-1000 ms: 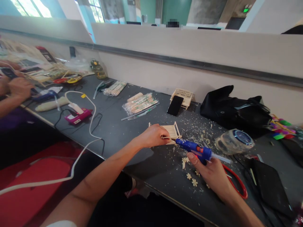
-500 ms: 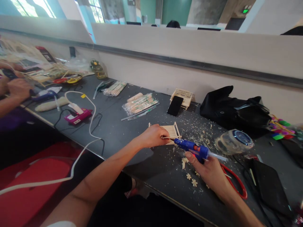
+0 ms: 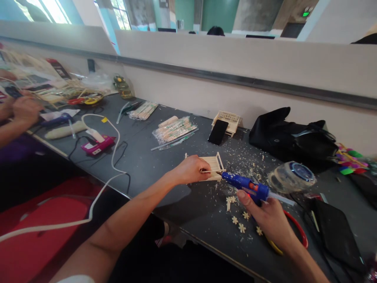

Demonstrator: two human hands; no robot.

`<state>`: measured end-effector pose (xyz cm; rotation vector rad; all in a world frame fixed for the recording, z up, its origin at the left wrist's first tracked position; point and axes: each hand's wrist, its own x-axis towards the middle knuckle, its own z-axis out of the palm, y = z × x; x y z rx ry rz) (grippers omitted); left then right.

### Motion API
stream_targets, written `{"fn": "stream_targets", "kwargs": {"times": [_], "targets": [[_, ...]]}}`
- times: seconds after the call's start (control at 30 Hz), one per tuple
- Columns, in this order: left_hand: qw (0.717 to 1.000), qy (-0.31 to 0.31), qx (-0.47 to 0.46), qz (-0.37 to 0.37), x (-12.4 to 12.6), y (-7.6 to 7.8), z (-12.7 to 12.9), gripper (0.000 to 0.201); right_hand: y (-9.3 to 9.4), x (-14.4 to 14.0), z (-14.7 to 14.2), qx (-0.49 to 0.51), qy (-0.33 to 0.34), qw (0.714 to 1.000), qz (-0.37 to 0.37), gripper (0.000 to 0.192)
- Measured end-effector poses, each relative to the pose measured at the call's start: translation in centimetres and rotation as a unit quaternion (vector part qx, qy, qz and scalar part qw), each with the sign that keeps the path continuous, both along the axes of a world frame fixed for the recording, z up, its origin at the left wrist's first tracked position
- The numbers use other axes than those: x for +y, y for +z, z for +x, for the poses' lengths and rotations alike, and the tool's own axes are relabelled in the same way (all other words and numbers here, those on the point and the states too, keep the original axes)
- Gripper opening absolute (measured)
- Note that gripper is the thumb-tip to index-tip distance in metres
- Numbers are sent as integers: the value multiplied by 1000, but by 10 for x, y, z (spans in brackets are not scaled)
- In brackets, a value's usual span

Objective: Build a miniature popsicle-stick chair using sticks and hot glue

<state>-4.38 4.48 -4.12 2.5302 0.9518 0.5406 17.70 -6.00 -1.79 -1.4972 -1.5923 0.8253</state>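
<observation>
The little wooden frame [image 3: 212, 164] made of thin sticks lies flat on the dark table [image 3: 147, 165], near its front edge and just ahead of me. My left hand [image 3: 191, 169] is curled loosely over its near side, fingers pinching a single thin stick [image 3: 206, 171] against the frame's edge. My right hand [image 3: 266, 218] is wrapped around the grip of the blue glue gun [image 3: 244, 186], one finger on the trigger, with the nozzle tip touching the spot where the stick meets the frame.

To do this joint well, I think I should keep the stick pressed flat and steady, squeeze only lightly so a small bead lands right on the seam, and keep my left fingertips clear of the hot tip, which sits very close to them.

Wood chips and shavings are scattered around the frame, and small wooden flower shapes [image 3: 238, 222] lie just below the gun. Farther right are a clear tape roll [image 3: 291, 177] and a black bag [image 3: 294, 135]; a phone [image 3: 218, 131] leans behind the frame. At the far left, another person's hand [image 3: 25, 110] works separately.
</observation>
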Motion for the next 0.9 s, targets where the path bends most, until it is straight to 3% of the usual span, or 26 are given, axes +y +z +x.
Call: {"fn": "stream_targets", "kwargs": {"times": [0.63,0.9], "targets": [[1000,-1,-13,-5,0,-1,0,20,-8,-2,1,-30,9,999,-31,35],[1000,5,-9,0,0,-3,0,22,-27,5,1,-43,17,999,-7,36]]}}
